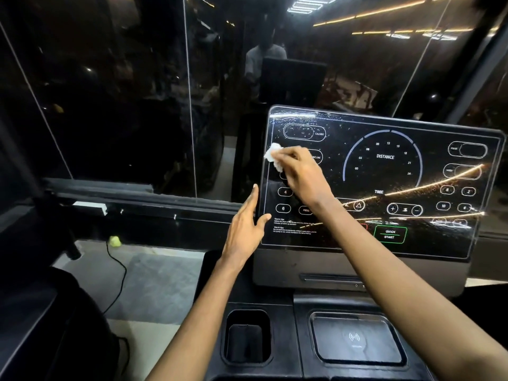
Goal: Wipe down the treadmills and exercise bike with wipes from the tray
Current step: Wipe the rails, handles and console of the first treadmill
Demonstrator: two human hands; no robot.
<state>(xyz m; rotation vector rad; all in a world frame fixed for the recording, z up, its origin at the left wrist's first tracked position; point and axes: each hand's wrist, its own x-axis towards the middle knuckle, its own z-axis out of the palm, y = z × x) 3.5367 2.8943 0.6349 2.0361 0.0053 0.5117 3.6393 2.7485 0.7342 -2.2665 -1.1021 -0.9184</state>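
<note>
The treadmill's glossy black console screen [384, 171] fills the right half of the head view, speckled with droplets and showing dials and buttons. My right hand [299, 174] holds a crumpled white wipe [275, 156] against the screen's upper left area. My left hand [244, 226] is at the screen's left edge with fingers straight, its thumb lying on the glass near the lower left corner. The tray of wipes is not in view.
Below the screen are a cup holder [247, 336] and a wireless charging pad [354, 339]. A dark glass wall [123, 92] stands ahead, reflecting a person. A cable [121, 273] runs across the grey floor at the left, by a small yellow-green object [114, 241].
</note>
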